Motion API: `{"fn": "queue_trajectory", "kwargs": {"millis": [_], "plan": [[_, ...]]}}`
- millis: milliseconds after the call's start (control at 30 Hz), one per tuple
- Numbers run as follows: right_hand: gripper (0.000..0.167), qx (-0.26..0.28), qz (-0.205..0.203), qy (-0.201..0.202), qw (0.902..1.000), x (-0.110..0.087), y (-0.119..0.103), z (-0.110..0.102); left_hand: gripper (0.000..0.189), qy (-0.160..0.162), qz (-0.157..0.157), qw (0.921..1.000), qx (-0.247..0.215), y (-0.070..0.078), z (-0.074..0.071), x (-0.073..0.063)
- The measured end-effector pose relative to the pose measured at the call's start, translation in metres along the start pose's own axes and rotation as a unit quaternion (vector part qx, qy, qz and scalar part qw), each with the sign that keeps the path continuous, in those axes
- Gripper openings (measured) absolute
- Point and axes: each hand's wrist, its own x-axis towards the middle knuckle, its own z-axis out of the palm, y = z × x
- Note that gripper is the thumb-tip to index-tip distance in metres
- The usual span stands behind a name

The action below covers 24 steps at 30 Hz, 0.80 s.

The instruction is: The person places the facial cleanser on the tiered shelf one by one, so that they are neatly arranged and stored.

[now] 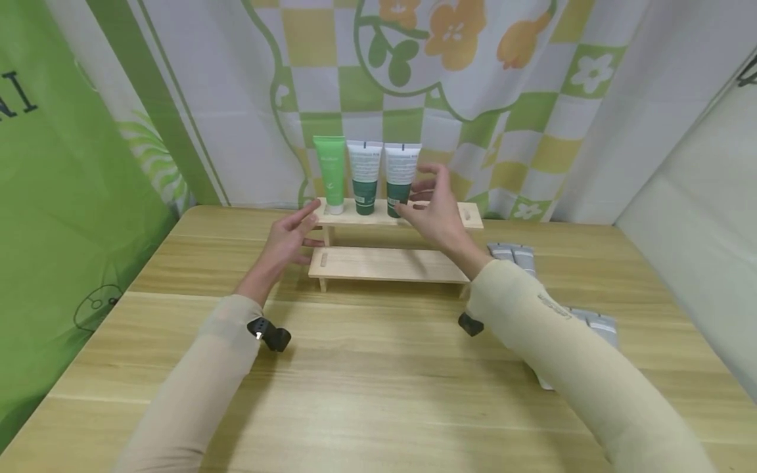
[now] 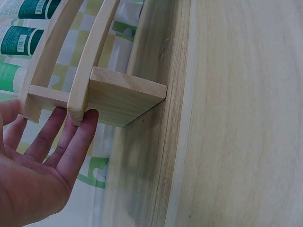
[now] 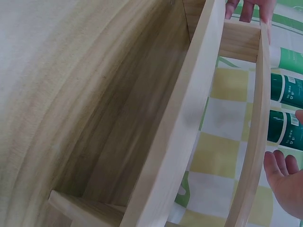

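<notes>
Touching the left end of the shelf (image 1: pixel 378 265) with spread fingers, the left hand (image 1: pixel 284 241) faces the right hand (image 1: pixel 440 215), whose thumb meets the rightmost of three tubes (image 1: pixel 402 167) upright on top, grip unclear; these look placed, grey tubes (image 1: pixel 600 323) on the table (image 1: pixel 378 374) perhaps remaining.

Downward head view and close, sideways wrist views of one shelf (image 1: pixel 378 265)
</notes>
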Motion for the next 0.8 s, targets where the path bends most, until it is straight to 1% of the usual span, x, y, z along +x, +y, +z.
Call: {"fn": "queue_trajectory", "kwargs": {"millis": [167, 267, 367, 567, 667, 800], "plan": [[0.076, 0.013, 0.000, -0.010, 0.9999, -0.009, 0.001, -0.011, 0.046, -0.001, 0.004, 1.0000, 0.007, 0.001, 0.001, 0.000], [0.073, 0.027, 0.002, -0.008, 0.9996, -0.016, 0.001, -0.020, 0.046, -0.001, 0.003, 0.9999, 0.011, 0.002, 0.001, -0.001], [0.070, 0.039, 0.014, -0.003, 0.9991, -0.022, 0.001, -0.030, 0.045, 0.000, 0.002, 1.0000, 0.006, 0.003, 0.001, -0.001], [0.068, 0.065, 0.052, 0.014, 0.9965, -0.038, 0.004, -0.055, 0.047, -0.003, 0.003, 0.9999, -0.014, 0.003, -0.001, -0.001], [0.066, 0.055, 0.067, 0.007, 0.9962, -0.046, 0.008, -0.069, 0.047, -0.005, 0.004, 0.9998, -0.017, 0.002, -0.002, -0.002], [0.065, 0.032, 0.077, -0.019, 0.9963, -0.054, 0.014, -0.091, 0.045, 0.000, 0.001, 0.9999, -0.010, 0.003, -0.001, -0.002]]}}
